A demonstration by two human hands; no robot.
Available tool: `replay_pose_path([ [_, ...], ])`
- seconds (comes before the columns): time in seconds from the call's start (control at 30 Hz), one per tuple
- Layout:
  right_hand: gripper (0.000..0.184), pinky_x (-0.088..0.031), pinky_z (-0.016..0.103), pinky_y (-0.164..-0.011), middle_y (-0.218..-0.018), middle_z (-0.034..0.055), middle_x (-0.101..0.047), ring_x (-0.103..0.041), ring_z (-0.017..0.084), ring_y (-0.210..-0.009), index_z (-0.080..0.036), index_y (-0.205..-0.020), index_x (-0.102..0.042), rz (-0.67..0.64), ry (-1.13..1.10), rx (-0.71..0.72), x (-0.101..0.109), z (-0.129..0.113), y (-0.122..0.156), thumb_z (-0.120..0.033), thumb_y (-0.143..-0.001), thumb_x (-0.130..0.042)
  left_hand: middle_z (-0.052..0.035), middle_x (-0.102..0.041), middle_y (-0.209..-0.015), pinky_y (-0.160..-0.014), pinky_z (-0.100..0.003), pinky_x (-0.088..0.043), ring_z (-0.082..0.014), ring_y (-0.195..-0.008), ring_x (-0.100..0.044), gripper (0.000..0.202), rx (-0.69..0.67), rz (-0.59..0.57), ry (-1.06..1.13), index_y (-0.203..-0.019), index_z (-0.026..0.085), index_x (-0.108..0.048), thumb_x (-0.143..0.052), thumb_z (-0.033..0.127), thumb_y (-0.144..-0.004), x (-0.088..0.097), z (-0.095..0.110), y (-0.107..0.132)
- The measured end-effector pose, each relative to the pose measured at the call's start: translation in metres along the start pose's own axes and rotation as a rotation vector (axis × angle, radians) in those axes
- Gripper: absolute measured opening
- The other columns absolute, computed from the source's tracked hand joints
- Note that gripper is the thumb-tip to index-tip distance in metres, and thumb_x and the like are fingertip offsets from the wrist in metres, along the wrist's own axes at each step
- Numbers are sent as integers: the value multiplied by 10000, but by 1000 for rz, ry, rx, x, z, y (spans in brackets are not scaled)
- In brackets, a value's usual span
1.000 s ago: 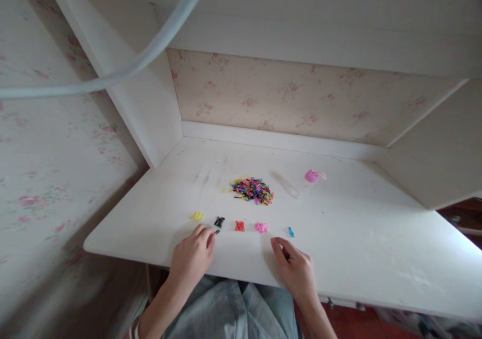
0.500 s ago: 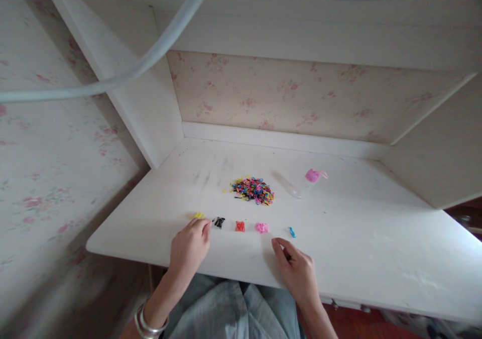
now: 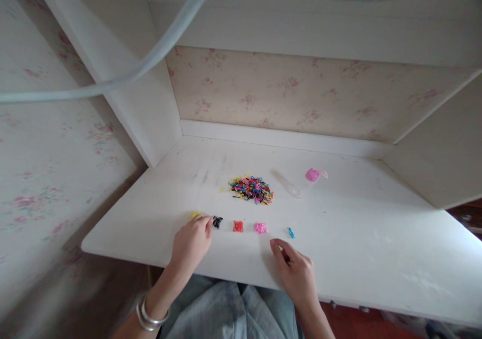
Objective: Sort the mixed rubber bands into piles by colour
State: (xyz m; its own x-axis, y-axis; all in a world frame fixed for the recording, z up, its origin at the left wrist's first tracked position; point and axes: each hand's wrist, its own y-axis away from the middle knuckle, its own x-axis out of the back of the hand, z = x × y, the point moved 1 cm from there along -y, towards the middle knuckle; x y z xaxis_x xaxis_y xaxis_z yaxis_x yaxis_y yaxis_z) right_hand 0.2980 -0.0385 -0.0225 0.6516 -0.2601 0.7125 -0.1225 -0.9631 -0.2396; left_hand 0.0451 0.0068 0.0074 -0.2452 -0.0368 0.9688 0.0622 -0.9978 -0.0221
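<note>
The left hand is at the black bands between yellow bands and red bands, the right hand curled near pink bands, and whether either grips anything I cannot tell.

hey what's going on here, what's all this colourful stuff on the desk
Someone's left hand has its fingertips right by a black bunch of small bands, partly covering a yellow bunch. The right hand is curled near a pink bunch; whether it holds anything is unclear. A red bunch and a small blue bunch complete the row on the white desk, with a mixed-colour pile behind.
</note>
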Motion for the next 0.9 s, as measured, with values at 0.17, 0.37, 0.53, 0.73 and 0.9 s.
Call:
replay_pose_path([
  [0.17, 433, -414, 161, -522, -596, 19, -646, -543, 98, -480, -203, -854, -720, 0, -9, 4, -1, 1, 0, -507, -887, -413, -36, -698, -985, -780, -234, -457, -163, -878, -647, 320, -24, -5, 57, -955, 247, -672, -363, 310, -904, 0, -7, -1],
  [0.37, 405, -426, 152, -506, -571, -4, -638, -548, 95, -459, -232, -836, -718, 3, -15, 20, -4, 4, -2, -504, -879, -421, -42, -680, -1054, -863, -253, -455, -162, -926, -641, 324, -34, 13, 128, -998, 231, -661, -352, 259, -902, -2, -19, -1],
  [0.53, 412, -430, 154, -483, -571, -7, -645, -567, 102, -451, -243, -817, -717, 30, 18, 37, -7, 9, -2, -524, -869, -421, -43, -675, -1066, -872, -259, -454, -163, -954, -635, 315, -37, -9, 143, -1023, 228, -652, -365, 223, -891, -6, -18, -1],
  [0.73, 403, -443, 154, -522, -622, 2, -668, -585, 104, -485, -238, -860, -710, 6, 35, 28, -7, 8, -1, -508, -883, -411, -30, -678, -1034, -847, -235, -441, -151, -941, -632, 288, -43, -3, 168, -984, 243, -649, -376, 226, -893, -3, -13, 0],
  [0.9, 409, -436, 146, -516, -622, -2, -673, -589, 95, -489, -236, -852, -713, -16, 42, 13, -3, 2, -1, -501, -888, -404, -23, -677, -968, -725, -236, -440, -156, -842, -644, 294, -19, 38, 104, -926, 243, -644, -353, 285, -909, 1, -10, 0],
])
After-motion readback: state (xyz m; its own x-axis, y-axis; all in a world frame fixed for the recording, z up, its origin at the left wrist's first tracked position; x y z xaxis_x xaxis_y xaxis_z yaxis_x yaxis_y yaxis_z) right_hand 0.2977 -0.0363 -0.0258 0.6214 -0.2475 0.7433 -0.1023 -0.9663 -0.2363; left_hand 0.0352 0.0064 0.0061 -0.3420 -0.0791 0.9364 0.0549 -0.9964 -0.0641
